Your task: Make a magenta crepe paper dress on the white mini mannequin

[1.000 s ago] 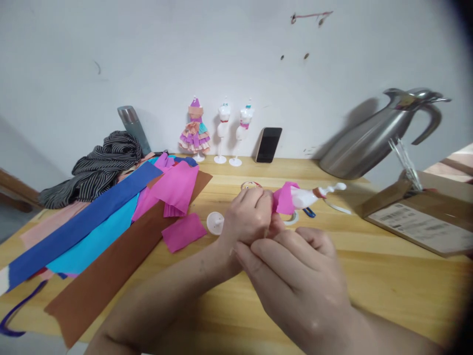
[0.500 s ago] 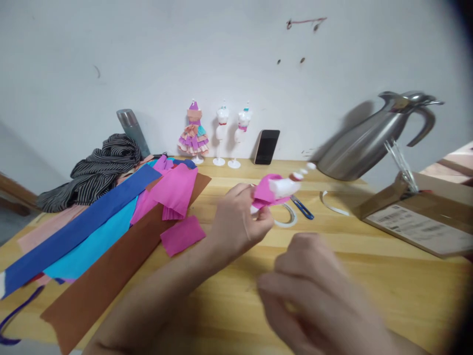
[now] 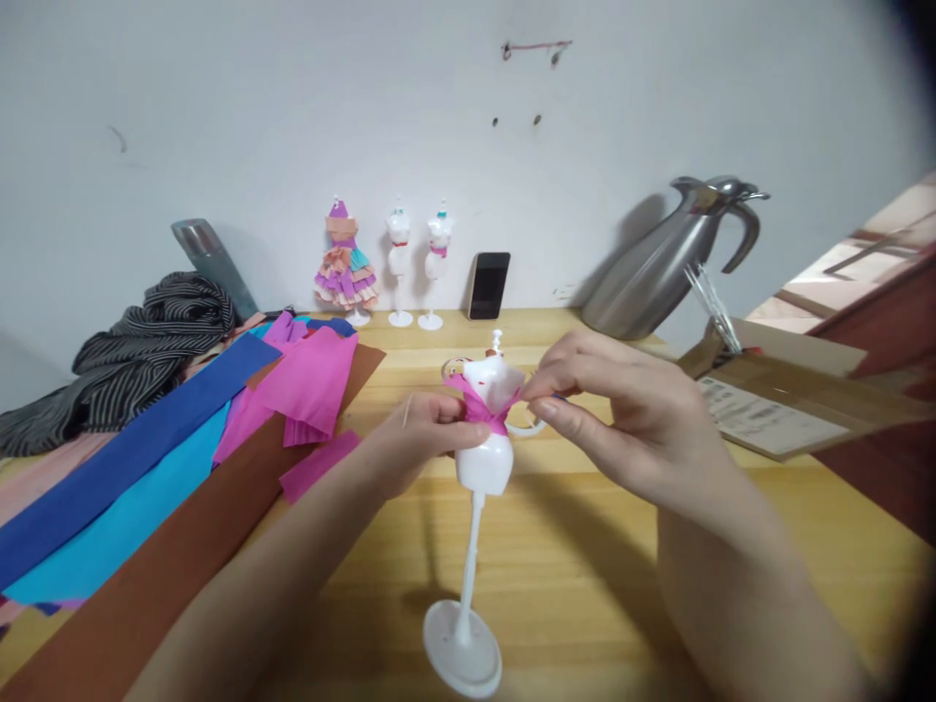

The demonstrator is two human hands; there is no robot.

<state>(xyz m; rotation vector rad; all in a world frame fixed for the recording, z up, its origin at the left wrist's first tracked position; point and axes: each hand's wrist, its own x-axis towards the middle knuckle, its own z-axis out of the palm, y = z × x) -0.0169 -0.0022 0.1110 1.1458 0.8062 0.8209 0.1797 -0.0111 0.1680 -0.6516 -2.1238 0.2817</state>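
My left hand (image 3: 416, 434) grips a small white dress form (image 3: 486, 466) at its waist, the thumb lying across the front. Pink crepe paper (image 3: 477, 402) wraps the form's middle and crosses at the front. At the bust's right side, my right hand (image 3: 585, 400) is closed in a pinch on the edge of that paper. The form leans slightly, and its round base (image 3: 462, 651) appears raised off the wood. Partly behind the right fingers is a white tape roll (image 3: 525, 430).
Crepe paper strips (image 3: 138, 526) in blue, brown and pink cover the left side. Three small dress forms (image 3: 399, 255) and a phone (image 3: 489, 286) stand by the wall. On the right are a steel jug (image 3: 643, 278) and a cardboard box (image 3: 797, 395).
The dress form has swung from lying tilted to nearly upright and closer to me. My right hand has risen from the front of the table to the paper. The view has turned right.
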